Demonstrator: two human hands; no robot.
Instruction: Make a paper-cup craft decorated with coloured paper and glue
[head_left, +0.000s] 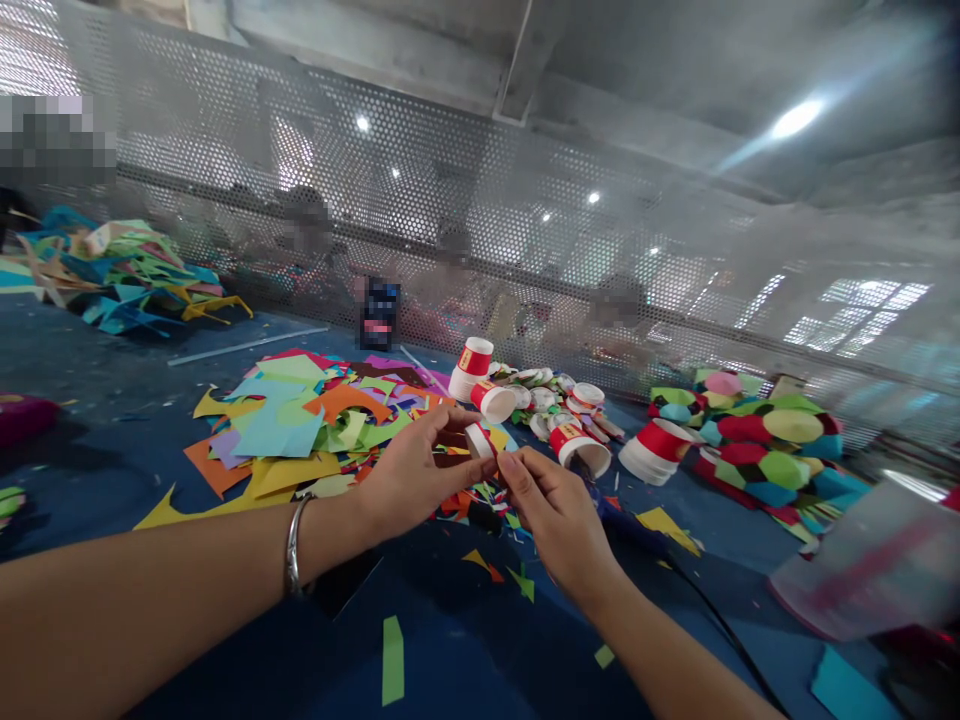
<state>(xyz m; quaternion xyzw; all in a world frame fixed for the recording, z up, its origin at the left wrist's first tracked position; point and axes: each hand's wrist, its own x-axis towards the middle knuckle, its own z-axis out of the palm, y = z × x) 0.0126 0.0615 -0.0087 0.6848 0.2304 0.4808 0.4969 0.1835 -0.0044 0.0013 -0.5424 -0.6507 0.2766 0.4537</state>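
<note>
A small red and white paper cup (480, 441) is held over the heap of scraps, its far side hidden by my fingers. Thumb and fingers of my left hand (409, 465) curl round it from the left, and a silver bangle (294, 545) circles that wrist. At the cup's near right edge, my right hand (551, 510) pinches with thumb and forefinger. Just beyond my hands, a paper cup (493, 402) lies on its side by an upside-down stack of cups (472, 368). Another tipped cup (577, 448) shows its open mouth beyond my right hand.
Coloured paper scraps (285, 400) are heaped at left, with another pile (127, 270) farther back. A phone (379, 314) leans against the perforated screen (450, 160). Patchwork paper balls (765, 430) and a translucent tub (862, 560) stand right. A black cable (720, 620) crosses the blue table.
</note>
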